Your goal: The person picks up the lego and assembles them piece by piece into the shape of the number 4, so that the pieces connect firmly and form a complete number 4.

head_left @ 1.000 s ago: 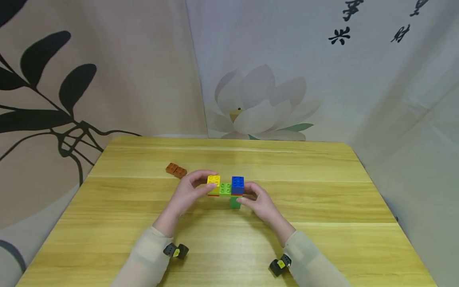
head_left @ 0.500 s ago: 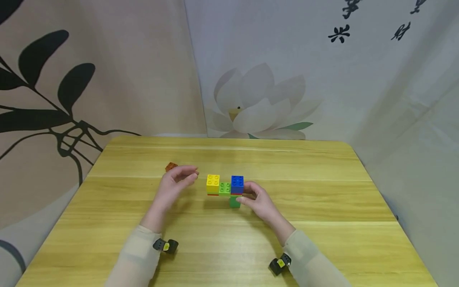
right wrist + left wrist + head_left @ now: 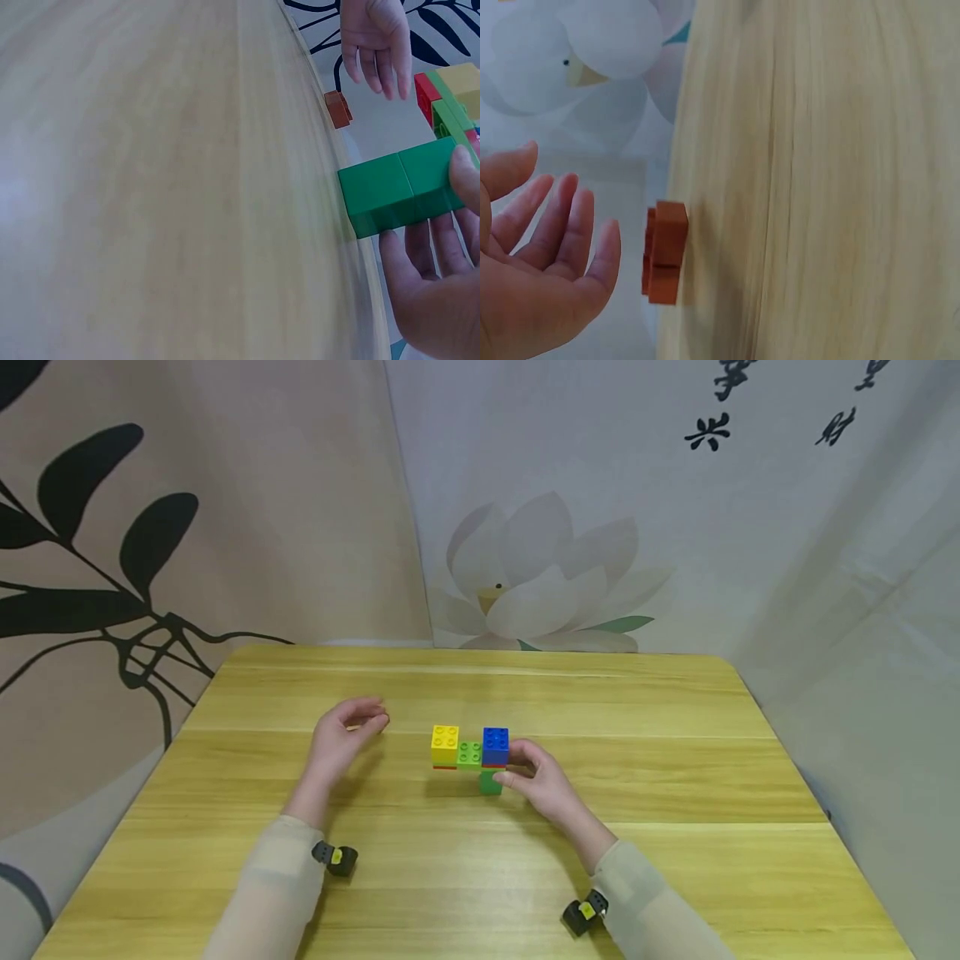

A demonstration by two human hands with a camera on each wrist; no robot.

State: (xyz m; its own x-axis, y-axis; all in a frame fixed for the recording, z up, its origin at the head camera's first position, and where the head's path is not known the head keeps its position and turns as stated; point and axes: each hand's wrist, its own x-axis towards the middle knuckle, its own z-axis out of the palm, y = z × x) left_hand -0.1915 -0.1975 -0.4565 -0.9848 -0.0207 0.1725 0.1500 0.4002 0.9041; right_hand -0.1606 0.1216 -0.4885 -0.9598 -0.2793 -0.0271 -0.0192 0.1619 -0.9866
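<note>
My right hand grips a toy-brick build by its dark green bricks, thumb on one face and fingers on the opposite one. Above the green part, a light green brick runs between a yellow brick and a blue brick, with thin red edges below those two. Two reddish-brown bricks sit on the wooden table, in the left wrist view just beyond my left hand. That hand holds nothing, fingers loosely bent and apart from the bricks. It hides them in the head view.
The wooden table extends around both hands. Behind it hangs a pale cloth backdrop printed with leaves, a lotus and characters. Small black cameras are strapped at the left sleeve and the right sleeve.
My left hand has let go of the yellow brick and moved left to the brown bricks, covering them in the head view. The right hand and the build have stayed nearly in place.
</note>
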